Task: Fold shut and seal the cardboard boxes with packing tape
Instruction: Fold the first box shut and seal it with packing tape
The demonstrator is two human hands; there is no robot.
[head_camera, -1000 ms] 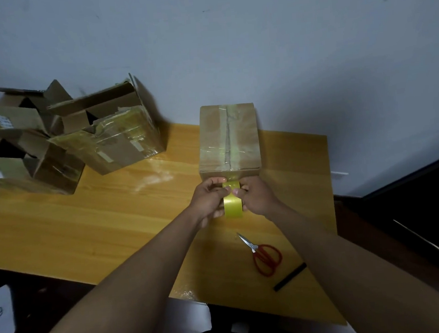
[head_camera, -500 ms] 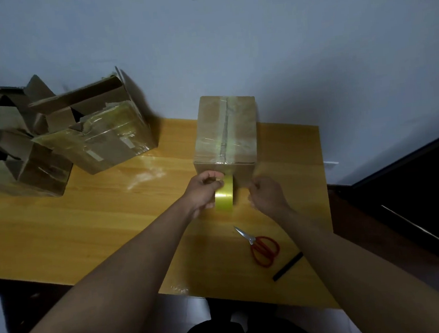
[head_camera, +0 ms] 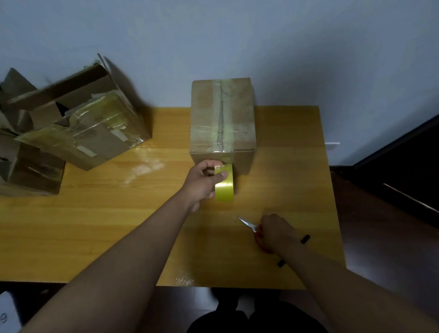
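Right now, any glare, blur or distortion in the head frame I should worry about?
Head view: dim, with dark lower corners; a glare patch on the wooden table left of the sealed cardboard box; shiny tape on the open boxes; wide-angle bowing at the edges; the left hand on the yellow tape roll and the right hand at the scissors are reasonably sharp.

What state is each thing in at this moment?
Closed box: flaps shut, seam taped.
Tape roll: held against the box's front.
Left hand: grips the roll.
Right hand: over the scissors handles.
Left boxes: flaps open.
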